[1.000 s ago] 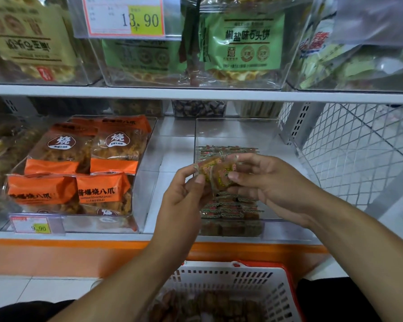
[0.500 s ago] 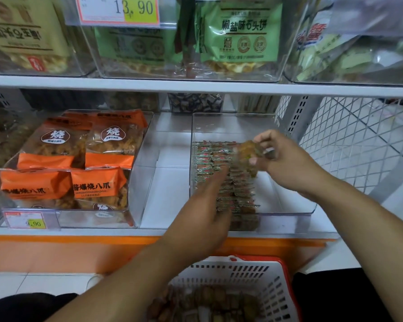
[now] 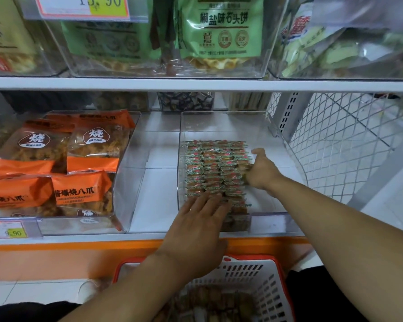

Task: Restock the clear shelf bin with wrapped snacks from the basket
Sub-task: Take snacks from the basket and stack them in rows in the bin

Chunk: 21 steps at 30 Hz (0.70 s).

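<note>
On the left of the lower shelf, a clear bin holds orange packs (image 3: 56, 163), not part of this job. A bare strip of white shelf (image 3: 154, 177) separates it from the bin (image 3: 221, 122) I am restocking, which sits at centre right.

A second ago both hands met in front of the bin and held one wrapped snack between them. Now they are apart and down inside it. My left hand (image 3: 198, 226) lies flat, fingers straight and spread, and presses on the near rows of snacks (image 3: 209, 168). It grips nothing.

The snacks fill the left part of the bin in tight overlapping rows. The right part of its floor is bare.

My right hand (image 3: 262, 170) reaches in at the right edge of the rows, thumb up, fingers curled down. They seem to pinch a snack against the stack, but I cannot tell for sure whether it is let go.

So I judge that one more snack is going into place while the left hand steadies the rows.

The basket (image 3: 261, 275) sits low in front, below the shelf edge, with more snacks inside.
</note>
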Available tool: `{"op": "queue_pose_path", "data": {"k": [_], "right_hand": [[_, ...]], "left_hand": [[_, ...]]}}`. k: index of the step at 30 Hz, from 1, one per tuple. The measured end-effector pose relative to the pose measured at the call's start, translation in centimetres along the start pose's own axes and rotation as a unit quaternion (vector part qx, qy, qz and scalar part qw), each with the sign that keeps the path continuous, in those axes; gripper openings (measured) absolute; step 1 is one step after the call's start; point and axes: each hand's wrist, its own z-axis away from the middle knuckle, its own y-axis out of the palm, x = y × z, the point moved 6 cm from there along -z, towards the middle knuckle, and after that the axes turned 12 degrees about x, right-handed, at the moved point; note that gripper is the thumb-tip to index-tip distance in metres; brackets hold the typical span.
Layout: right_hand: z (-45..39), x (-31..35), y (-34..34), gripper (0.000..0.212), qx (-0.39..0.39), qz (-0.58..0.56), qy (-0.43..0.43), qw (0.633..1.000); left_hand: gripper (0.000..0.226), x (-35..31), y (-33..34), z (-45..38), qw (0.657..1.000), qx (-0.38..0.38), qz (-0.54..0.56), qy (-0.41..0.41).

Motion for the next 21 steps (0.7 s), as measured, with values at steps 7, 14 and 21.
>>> {"op": "queue_pose_path", "data": {"k": [7, 14, 21], "right_hand": [[-0.4, -0.4, 0.0, 0.077, -0.031, -0.05, 0.014, 0.998], [-0.5, -0.2, 0.1, 0.078, -0.04, 0.023, 0.011, 0.999], [2.7, 2.4, -1.3, 0.069, -0.049, 0.19, -0.038, 0.98]], "left_hand": [[0.078, -0.2, 0.1, 0.0, 1.0, 0.004, -0.004, 0.001], [0.08, -0.2, -0.1, 0.1, 1.0, -0.005, 0.002, 0.004], [0.069, -0.5, -3.3, 1.8, 0.996, -0.077, 0.047, 0.019]]}}
